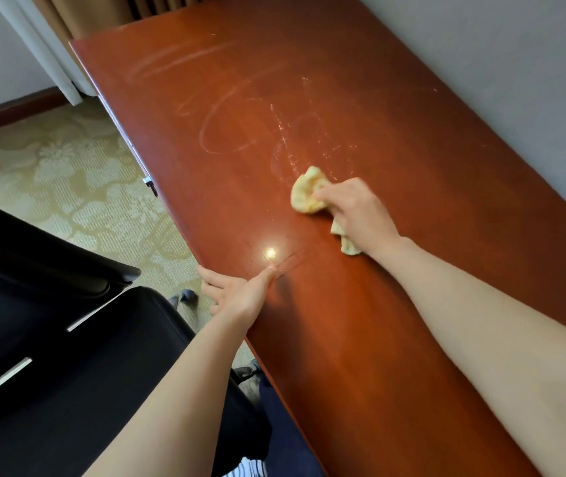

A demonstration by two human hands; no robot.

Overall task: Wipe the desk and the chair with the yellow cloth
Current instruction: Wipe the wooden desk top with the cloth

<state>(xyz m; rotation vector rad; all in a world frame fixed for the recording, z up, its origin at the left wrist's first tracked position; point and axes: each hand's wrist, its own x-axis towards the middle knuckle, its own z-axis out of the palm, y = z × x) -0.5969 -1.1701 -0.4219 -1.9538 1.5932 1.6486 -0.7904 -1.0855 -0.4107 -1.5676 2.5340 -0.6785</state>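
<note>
A long reddish-brown wooden desk (pixel 395 115) runs from the near right to the far left, with pale curved wipe streaks across its middle. My right hand (pixel 357 210) presses a crumpled yellow cloth (pixel 307 191) onto the desk top near its centre; a tail of the cloth sticks out under my wrist. My left hand (pixel 236 292) rests on the desk's front edge, thumb on top and fingers spread over the side. A black chair (pixel 51 321) with metal trim stands to the left of the desk, beside my left forearm.
A grey wall (pixel 515 63) borders the desk's far long side. Patterned beige carpet (pixel 68 173) covers the floor at left. A curtain (pixel 54 39) hangs at the far left corner. A small metal drawer handle (pixel 149 183) juts from the desk's front.
</note>
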